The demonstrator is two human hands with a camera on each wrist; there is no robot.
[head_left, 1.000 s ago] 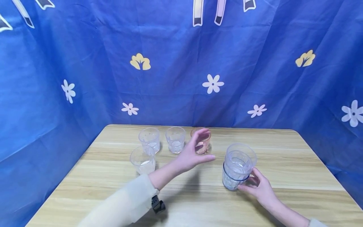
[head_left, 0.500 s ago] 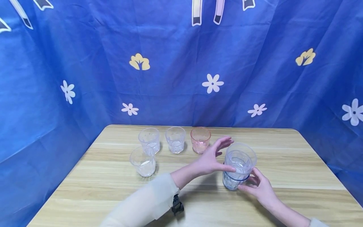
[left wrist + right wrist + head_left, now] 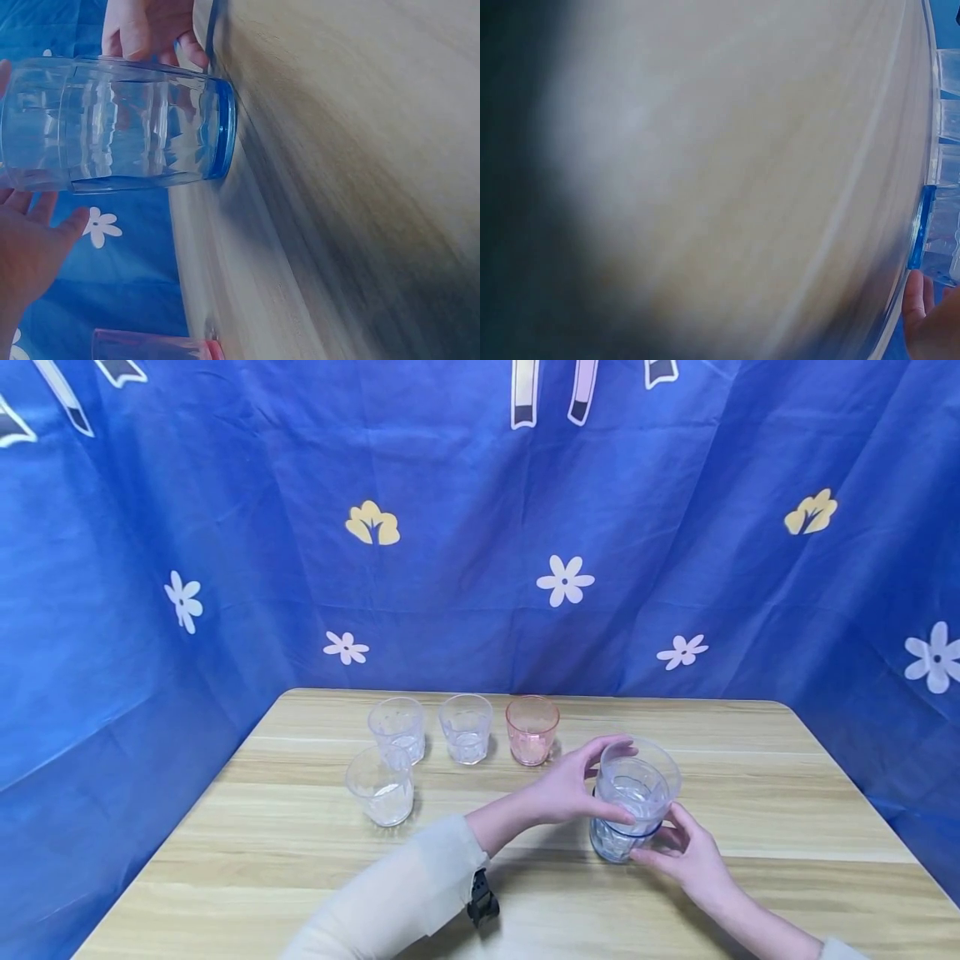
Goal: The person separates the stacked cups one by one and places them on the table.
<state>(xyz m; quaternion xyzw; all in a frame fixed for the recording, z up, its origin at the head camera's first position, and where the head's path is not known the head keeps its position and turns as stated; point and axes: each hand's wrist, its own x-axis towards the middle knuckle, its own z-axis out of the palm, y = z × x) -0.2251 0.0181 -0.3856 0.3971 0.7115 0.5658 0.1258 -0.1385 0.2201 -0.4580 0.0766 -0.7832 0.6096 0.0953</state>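
A clear plastic cup [image 3: 651, 758] sits nested in a blue-tinted cup [image 3: 611, 846] with a dark blue rim, the pair standing upright right of the table's middle. My left hand [image 3: 573, 785] holds the upper clear cup from the left, thumb across its front and fingers behind. Low on the right side, my right hand [image 3: 693, 860] grips the blue cup between thumb and fingers. The left wrist view shows the blue cup's base [image 3: 223, 131] on the table. Only part of the right hand [image 3: 934, 322] appears in the right wrist view.
At the back of the wooden table [image 3: 300, 877] stand a pink cup [image 3: 532, 735] and two clear cups, one of them a clear cup [image 3: 467, 727] in the middle. Another clear cup [image 3: 386, 793] stands nearer, at left. A blue patterned curtain [image 3: 465, 527] surrounds the table.
My left hand has moved right, from in front of the pink cup to the stacked cups, and taken hold of the upper clear one. The right hand has kept its grip.
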